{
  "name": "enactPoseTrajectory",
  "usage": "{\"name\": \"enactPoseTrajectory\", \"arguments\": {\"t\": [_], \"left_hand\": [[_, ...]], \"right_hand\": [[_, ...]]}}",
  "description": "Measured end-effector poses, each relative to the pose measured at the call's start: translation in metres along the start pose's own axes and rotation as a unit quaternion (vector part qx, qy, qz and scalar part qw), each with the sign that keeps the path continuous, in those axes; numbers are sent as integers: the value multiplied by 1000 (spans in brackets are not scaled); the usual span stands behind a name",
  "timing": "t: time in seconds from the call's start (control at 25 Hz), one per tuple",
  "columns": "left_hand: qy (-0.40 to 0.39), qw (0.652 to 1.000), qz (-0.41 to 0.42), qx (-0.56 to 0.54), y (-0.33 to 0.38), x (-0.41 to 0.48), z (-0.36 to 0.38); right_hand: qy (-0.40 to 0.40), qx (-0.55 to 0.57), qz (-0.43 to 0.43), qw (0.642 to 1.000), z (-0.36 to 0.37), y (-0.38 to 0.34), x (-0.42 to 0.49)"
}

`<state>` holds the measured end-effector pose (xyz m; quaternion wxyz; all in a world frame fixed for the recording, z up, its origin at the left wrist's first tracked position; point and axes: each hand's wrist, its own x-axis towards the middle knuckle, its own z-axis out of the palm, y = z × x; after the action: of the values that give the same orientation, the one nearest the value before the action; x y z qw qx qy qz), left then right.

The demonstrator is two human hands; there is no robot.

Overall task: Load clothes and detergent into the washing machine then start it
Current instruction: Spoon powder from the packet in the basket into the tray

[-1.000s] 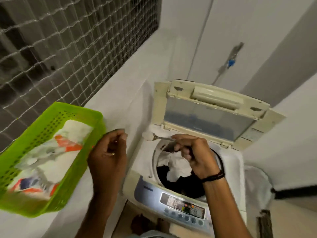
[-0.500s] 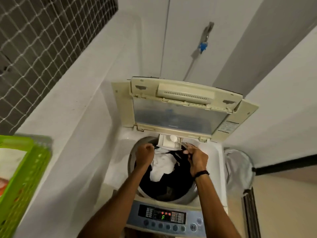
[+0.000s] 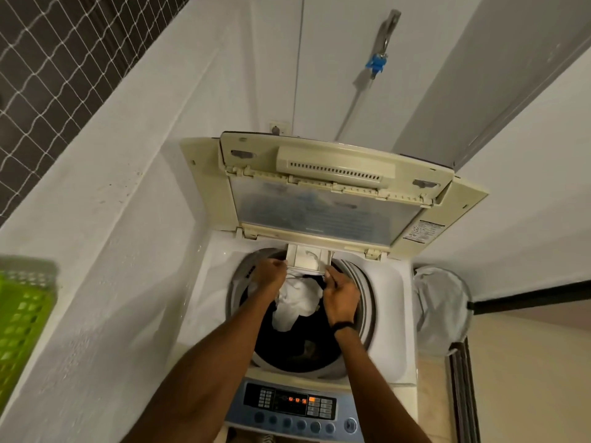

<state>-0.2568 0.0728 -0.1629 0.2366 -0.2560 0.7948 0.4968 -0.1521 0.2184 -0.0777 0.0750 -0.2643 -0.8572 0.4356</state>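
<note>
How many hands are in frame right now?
2: left hand at the left edge of the detergent drawer, right hand at its front right corner. Both arms are in full view; nothing suggests a hidden one.

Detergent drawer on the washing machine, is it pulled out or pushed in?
Pulled out: the white plastic detergent drawer juts over the round grey-rimmed drum, its open compartment showing.

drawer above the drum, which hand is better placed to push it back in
Left, probably. The left hand curls on the drawer's left front corner, ready to push. The right hand only reaches its right corner with fingertips, and whether they hold something is unclear.
</note>
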Motion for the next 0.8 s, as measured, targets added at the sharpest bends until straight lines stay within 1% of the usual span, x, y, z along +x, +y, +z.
{"name": "enactPoseTrajectory", "arguments": {"t": [0.08,0.12,0.2,0.24,0.28,0.36,0.4,0.44,0.52,0.6,0.72,0.8], "left_hand": [[-3,1000,0,-3,6,-7,-3],[-3,1000,1,-4,10,-14,-5],[-5,1000,2,-4,15,-20,-9],[-4,1000,6,-4,15,-21,-10],[-3,1000,12,-5,15,-23,-10],[2,1000,19,-21,18,-32,-14],[1,999,27,-31,17,-36,-16],[-1,998,36,-44,17,-39,-19],[0,996,57,-73,26,-59,-31],[3,991,69,-115,34,-83,-47],[21,984,91,-152,44,-119,-78],[33,979,106,-172,48,-144,-104]], "right_hand": [[17,-11,-4,1000,-2,0,-2],[27,8,13,1000,-4,-4,-4],[46,92,88,991,-10,-12,-7],[52,149,139,978,-13,-13,-7],[57,212,197,956,-16,-15,-7],[61,340,300,889,-22,-20,-6],[58,387,333,858,-26,-21,-7],[49,420,353,835,-29,-22,-9],[22,469,361,806,-36,-28,-14],[-3,496,357,792,-41,-37,-21],[-19,511,348,786,-46,-52,-31],[-33,512,336,790,-48,-66,-40]]}}
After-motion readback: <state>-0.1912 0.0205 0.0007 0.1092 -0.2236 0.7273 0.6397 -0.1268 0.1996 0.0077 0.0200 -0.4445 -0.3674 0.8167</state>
